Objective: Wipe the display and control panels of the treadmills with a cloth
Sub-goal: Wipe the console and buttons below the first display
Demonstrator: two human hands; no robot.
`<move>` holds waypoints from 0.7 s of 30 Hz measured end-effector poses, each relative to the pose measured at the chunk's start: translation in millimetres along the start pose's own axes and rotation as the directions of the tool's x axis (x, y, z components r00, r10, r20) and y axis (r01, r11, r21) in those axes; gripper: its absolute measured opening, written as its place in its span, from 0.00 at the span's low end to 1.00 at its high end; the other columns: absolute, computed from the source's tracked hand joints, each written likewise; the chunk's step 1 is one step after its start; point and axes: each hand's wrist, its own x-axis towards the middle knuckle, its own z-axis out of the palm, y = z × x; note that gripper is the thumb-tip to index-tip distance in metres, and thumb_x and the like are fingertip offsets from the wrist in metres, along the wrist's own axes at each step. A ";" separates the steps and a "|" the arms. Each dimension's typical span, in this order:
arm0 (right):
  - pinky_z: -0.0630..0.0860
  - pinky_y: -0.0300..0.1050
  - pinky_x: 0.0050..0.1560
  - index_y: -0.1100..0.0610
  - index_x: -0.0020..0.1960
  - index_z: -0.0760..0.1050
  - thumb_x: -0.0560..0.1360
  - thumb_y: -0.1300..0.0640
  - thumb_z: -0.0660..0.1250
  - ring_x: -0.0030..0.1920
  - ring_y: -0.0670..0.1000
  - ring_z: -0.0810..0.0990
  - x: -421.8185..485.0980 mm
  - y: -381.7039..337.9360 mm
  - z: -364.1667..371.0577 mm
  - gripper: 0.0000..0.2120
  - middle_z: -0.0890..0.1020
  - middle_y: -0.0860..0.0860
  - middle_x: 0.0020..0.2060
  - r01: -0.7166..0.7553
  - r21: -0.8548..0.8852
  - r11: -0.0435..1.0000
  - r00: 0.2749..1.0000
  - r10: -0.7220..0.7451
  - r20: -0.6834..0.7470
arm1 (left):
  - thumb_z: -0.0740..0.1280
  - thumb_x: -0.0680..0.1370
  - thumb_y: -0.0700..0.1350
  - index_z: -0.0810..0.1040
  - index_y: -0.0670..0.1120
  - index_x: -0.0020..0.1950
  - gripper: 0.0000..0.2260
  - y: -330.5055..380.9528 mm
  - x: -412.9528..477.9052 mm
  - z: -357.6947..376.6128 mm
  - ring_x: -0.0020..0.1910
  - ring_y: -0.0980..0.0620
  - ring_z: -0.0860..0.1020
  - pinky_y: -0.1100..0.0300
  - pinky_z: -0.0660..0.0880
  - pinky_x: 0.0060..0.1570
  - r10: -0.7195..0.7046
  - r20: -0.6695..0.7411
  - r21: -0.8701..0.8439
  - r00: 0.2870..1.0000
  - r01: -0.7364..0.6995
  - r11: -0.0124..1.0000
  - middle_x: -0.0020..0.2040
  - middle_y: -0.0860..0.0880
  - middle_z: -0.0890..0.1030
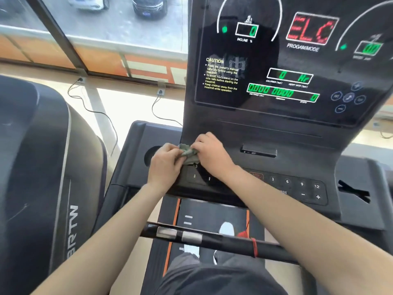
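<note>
A small grey-green cloth (188, 154) is bunched between both of my hands, just above the left end of the treadmill's control panel (295, 188). My left hand (164, 165) grips the cloth from the left side. My right hand (212, 155) grips it from the right, fingers curled over it. The black display panel (265, 86) rises behind, lit with green and red readouts and yellow caution text. Part of the button panel is hidden under my hands and right forearm.
A black handlebar (212, 239) with silver sensors and a red cord crosses in front of me. A round cup holder (150, 155) sits left of my hands. Another treadmill's dark housing (42, 167) stands at left. Cables and a window lie beyond.
</note>
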 end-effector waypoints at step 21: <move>0.75 0.47 0.39 0.57 0.39 0.83 0.66 0.68 0.72 0.42 0.55 0.72 -78.4 -45.3 18.2 0.07 0.77 0.53 0.41 0.085 0.103 0.991 0.990 -0.096 0.108 | 0.77 0.74 0.42 0.85 0.45 0.45 0.03 -10.5 -82.4 -26.1 0.37 0.52 0.75 0.58 0.72 0.38 -0.010 0.147 0.004 0.989 0.009 1.000 0.41 0.53 0.79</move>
